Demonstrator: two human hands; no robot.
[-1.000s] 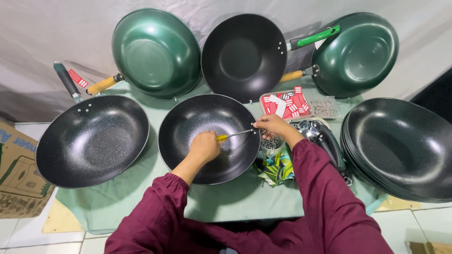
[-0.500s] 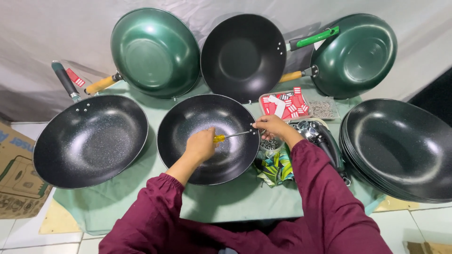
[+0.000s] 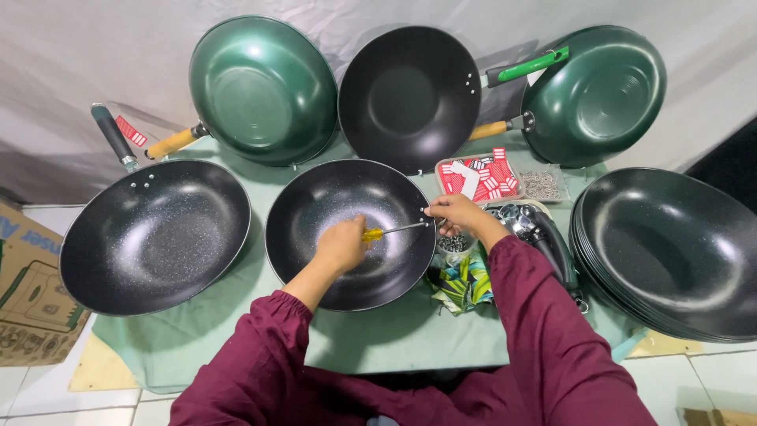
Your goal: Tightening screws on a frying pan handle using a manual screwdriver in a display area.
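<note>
Left hand [image 3: 341,246] closed round a yellow-handled screwdriver [image 3: 392,230], shaft laid flat across the speckled black wok [image 3: 348,233] on the green cloth [image 3: 197,347]. Right hand [image 3: 451,215] pinched at the wok's right rim, steadying the tip there, apparently at a rivet hole.

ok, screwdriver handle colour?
Yellow, with an orange tinge. The screwdriver is held in the left hand; only the head view shows it.
</note>
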